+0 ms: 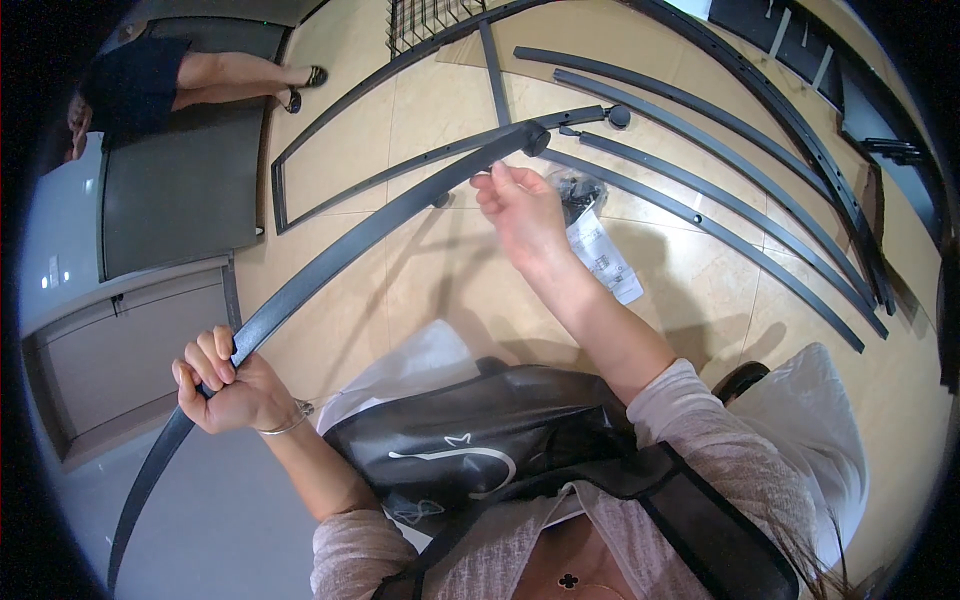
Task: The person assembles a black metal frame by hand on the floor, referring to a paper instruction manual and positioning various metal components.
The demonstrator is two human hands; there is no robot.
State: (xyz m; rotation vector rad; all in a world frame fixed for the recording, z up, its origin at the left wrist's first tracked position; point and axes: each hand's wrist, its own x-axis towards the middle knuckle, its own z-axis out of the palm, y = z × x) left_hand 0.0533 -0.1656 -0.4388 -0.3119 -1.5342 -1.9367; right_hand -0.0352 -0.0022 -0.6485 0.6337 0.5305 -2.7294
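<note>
At far left, another person wearing a dark skirt and black open shoes stands on the pale tiled floor. Next comes the left hand, a silver bracelet at its wrist; its grip is wrapped firmly around a long, curved, black metal bar. The bar slants from the lower left up to the middle, raised above the floor, with a round black wheel at its upper end. Beyond it lies a narrow black metal frame. The right hand is near the wheel, fingers bent at the bar's lower edge; I cannot tell whether its grip pinches anything. Just beside it lie a clear plastic bag of small dark parts and a white printed paper sheet. Farther right, several slim, curved black bars spread across the floor.
</note>
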